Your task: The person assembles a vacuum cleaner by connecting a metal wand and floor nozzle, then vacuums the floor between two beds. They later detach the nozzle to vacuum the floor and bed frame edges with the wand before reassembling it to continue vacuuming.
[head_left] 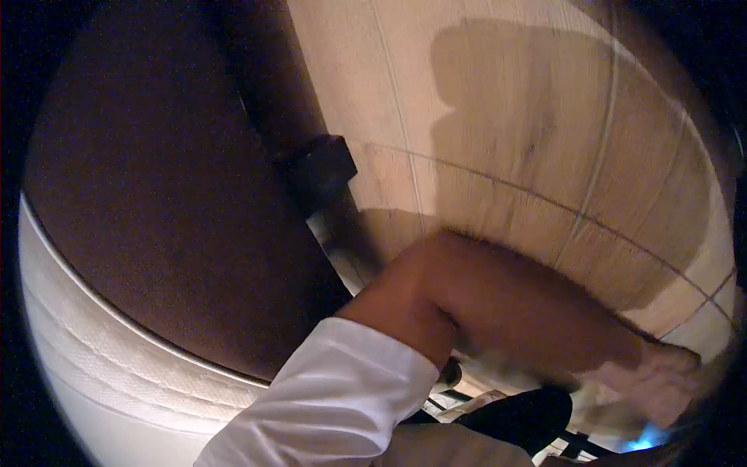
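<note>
My left arm, in a white short sleeve, bends at the elbow and reaches across to the lower right. At its end my left hand is smeared by motion, and I cannot tell whether it holds anything. Just below the hand is a small bright blue glow. A black rounded shape lies beneath the forearm. My right hand does not show.
A large dark brown panel fills the left, bordered by a white quilted mattress-like edge. A dark block juts from its right side. Wood-look tiles with grout lines carry a large shadow.
</note>
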Action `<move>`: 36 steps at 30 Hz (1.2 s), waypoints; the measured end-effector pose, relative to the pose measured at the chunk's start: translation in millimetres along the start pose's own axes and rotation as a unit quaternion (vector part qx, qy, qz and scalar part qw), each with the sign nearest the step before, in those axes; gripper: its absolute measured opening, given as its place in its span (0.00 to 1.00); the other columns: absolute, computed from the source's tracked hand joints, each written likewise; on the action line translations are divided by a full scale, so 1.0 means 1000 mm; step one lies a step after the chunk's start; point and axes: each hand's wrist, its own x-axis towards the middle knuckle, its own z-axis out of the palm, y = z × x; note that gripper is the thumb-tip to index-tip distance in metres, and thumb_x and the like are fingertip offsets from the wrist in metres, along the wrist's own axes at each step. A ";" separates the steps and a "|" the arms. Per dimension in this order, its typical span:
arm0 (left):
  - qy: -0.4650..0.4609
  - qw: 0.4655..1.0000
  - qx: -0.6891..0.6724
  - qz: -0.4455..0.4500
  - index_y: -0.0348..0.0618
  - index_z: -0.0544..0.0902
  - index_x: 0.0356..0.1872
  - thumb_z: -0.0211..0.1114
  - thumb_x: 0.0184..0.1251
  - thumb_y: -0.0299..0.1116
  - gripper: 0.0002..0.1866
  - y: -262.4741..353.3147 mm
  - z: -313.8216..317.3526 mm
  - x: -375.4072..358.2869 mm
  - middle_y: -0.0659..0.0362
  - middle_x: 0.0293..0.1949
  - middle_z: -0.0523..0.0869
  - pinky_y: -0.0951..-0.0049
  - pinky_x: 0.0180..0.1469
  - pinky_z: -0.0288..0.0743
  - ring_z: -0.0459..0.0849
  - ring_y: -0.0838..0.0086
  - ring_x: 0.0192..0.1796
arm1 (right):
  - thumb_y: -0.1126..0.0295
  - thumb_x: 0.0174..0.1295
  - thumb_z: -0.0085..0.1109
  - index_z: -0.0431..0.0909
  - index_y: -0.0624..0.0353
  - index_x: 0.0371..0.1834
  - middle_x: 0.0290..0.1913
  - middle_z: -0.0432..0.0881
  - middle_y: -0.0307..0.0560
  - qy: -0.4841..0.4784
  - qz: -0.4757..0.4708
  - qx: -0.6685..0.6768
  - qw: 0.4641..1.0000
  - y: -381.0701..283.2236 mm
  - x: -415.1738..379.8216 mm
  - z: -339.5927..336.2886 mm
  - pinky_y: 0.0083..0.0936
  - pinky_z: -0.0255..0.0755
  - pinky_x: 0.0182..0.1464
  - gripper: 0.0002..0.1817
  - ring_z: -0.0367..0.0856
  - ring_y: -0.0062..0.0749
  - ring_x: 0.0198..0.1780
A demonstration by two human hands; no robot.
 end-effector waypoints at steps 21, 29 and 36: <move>0.055 0.987 0.153 -0.006 0.45 0.90 0.39 0.62 0.66 0.48 0.18 0.228 -0.118 -0.096 0.52 0.44 0.89 0.40 0.68 0.57 0.81 0.58 0.54 | 0.25 0.62 0.57 0.84 0.66 0.41 0.35 0.84 0.57 -0.056 0.070 -0.109 0.990 -0.261 -0.053 -0.148 0.43 0.76 0.42 0.44 0.82 0.44 0.37; 0.208 0.859 0.437 -0.167 0.44 0.90 0.40 0.61 0.67 0.48 0.19 0.212 -0.282 -0.118 0.52 0.44 0.89 0.39 0.70 0.55 0.80 0.58 0.54 | 0.28 0.63 0.60 0.81 0.64 0.58 0.46 0.86 0.62 -0.015 -0.042 -0.064 0.997 -0.445 0.044 -0.090 0.45 0.81 0.54 0.44 0.86 0.41 0.47; 0.303 0.805 0.472 -0.195 0.44 0.90 0.40 0.60 0.68 0.48 0.19 0.286 -0.437 -0.132 0.52 0.45 0.89 0.39 0.72 0.53 0.79 0.58 0.55 | 0.66 0.57 0.76 0.79 0.61 0.64 0.59 0.85 0.54 -0.162 0.198 -0.055 0.965 -0.446 0.028 -0.196 0.35 0.77 0.62 0.30 0.84 0.40 0.59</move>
